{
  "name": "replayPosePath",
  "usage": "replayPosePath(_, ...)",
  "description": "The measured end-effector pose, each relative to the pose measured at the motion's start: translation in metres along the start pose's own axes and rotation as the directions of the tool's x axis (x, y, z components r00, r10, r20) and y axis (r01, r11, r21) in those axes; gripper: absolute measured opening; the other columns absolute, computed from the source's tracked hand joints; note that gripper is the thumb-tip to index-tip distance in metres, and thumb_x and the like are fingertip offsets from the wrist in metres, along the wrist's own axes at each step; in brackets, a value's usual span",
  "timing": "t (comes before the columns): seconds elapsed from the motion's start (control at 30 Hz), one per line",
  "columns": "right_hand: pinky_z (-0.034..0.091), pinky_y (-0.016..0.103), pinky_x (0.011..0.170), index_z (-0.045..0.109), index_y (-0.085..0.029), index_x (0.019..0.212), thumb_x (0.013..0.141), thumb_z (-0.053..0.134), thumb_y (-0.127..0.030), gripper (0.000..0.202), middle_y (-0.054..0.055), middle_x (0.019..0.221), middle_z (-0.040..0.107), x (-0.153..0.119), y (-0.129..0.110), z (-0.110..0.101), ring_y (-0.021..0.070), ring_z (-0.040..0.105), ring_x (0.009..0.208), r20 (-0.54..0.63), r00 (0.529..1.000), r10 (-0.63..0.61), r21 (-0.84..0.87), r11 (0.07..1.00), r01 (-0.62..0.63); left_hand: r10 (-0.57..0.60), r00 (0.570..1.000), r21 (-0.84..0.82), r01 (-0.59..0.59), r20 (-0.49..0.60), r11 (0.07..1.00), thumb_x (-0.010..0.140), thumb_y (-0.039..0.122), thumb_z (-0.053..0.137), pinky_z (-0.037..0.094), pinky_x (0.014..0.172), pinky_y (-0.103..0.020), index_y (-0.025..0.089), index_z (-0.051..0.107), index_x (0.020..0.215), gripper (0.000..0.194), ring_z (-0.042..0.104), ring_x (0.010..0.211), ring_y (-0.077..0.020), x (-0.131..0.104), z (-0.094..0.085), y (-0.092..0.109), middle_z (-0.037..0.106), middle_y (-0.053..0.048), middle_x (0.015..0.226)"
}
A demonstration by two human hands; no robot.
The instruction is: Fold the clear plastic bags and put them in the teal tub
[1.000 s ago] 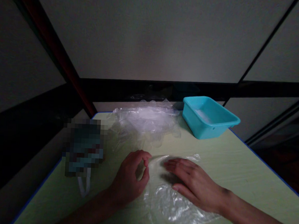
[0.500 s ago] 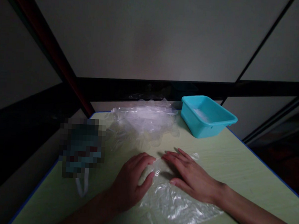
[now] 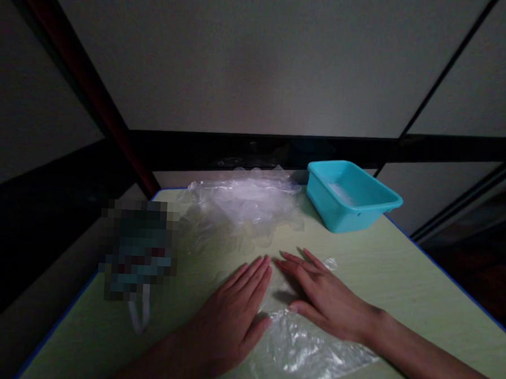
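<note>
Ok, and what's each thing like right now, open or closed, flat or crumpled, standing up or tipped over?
Left hand, open, flat, palm down.
Right hand, open, spread, palm down.
Film, spread out, wrinkled, partly under the hands.
Plastic pile, loose, rumpled.
Tub, upright, open-topped.
Strap, looped.
Blurred thing, can't tell.

Turq bin; pale grn tbl w/ blue edge.

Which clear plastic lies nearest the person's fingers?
The wrinkled, transparent plastic sheet, partly covered by the right hand's fingers; the bulkier, whitish translucent plastic heap lies farther back, beside the turquoise rectangular plastic basin.
</note>
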State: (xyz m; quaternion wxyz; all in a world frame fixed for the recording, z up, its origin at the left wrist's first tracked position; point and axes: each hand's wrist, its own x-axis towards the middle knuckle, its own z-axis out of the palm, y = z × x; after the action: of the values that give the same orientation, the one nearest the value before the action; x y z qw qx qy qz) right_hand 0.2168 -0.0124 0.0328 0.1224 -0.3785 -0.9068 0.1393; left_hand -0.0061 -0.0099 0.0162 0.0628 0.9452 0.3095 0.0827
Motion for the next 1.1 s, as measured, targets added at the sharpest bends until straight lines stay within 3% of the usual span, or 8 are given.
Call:
replayPosePath(0.27,0.016,0.047,0.107,0.029,-0.012,0.131,0.09,0.035,-0.046,0.054,0.014,0.13,0.045,-0.002,0.009,-0.004,0.0227,0.028,0.127,-0.043,0.999,0.008,-0.026,1.0,-0.009,-0.002,0.999,0.009,0.001,0.04,1.0,0.084,0.028,0.044,0.017,0.107,-0.041,0.014,0.013,0.139,0.065,0.009,0.133,-0.0229,0.001,0.0,-0.001,0.011,-0.01,0.146)
replayPosePath(0.47,0.019,0.045,0.107,0.023,-0.012,0.135,0.091,0.034,-0.044,0.056,0.015,0.135,0.038,-0.005,0.013,-0.005,0.0218,0.03,0.127,-0.094,0.995,0.017,0.001,1.0,-0.017,-0.032,0.999,-0.037,0.032,0.006,0.999,0.086,0.03,0.04,0.018,0.107,-0.042,0.012,0.002,0.14,0.068,0.008,0.133,-0.0231,0.003,-0.004,0.0,0.008,-0.012,0.146)
replayPosePath(0.63,0.018,0.044,0.107,0.011,-0.01,0.14,0.086,0.037,-0.052,0.073,0.016,0.143,0.017,-0.006,0.01,-0.006,0.0253,0.016,0.131,0.017,0.995,-0.096,0.027,0.995,0.096,-0.002,1.0,-0.07,0.003,0.008,0.998,0.085,0.032,0.042,0.02,0.106,-0.041,0.015,0.006,0.14,0.068,0.011,0.132,-0.0235,0.002,-0.006,0.002,0.011,-0.01,0.146)
replayPosePath(0.73,0.014,0.044,0.108,0.008,-0.009,0.14,0.085,0.037,-0.054,0.077,0.016,0.144,0.009,-0.007,0.008,-0.006,0.0252,0.009,0.132,0.107,0.989,-0.104,0.023,0.995,0.102,0.014,0.999,-0.063,-0.011,0.043,0.998,0.085,0.033,0.043,0.021,0.106,-0.04,0.015,0.007,0.14,0.069,0.012,0.132,-0.0234,0.001,-0.003,0.001,0.011,-0.01,0.146)
replayPosePath(0.97,0.011,0.043,0.108,0.005,-0.009,0.14,0.084,0.035,-0.058,0.08,0.015,0.144,0.005,-0.01,0.008,-0.003,0.0236,0.004,0.132,0.174,0.982,-0.07,-0.007,0.997,0.072,0.005,0.999,-0.065,-0.001,0.051,0.998,0.083,0.034,0.047,0.018,0.107,-0.04,0.013,-0.002,0.14,0.078,0.008,0.133,-0.0236,0.001,0.0,0.002,0.007,-0.012,0.146)
replayPosePath(1.1,0.011,0.043,0.108,0.005,-0.008,0.14,0.084,0.035,-0.058,0.08,0.016,0.144,0.004,-0.01,0.011,-0.003,0.0237,0.004,0.132,0.174,0.983,-0.064,-0.012,0.998,0.067,-0.108,0.993,-0.119,0.103,-0.039,0.988,0.086,0.028,0.04,0.022,0.105,-0.043,0.017,-0.01,0.139,0.073,0.011,0.132,-0.0229,0.003,0.0,0.0,0.008,-0.011,0.146)
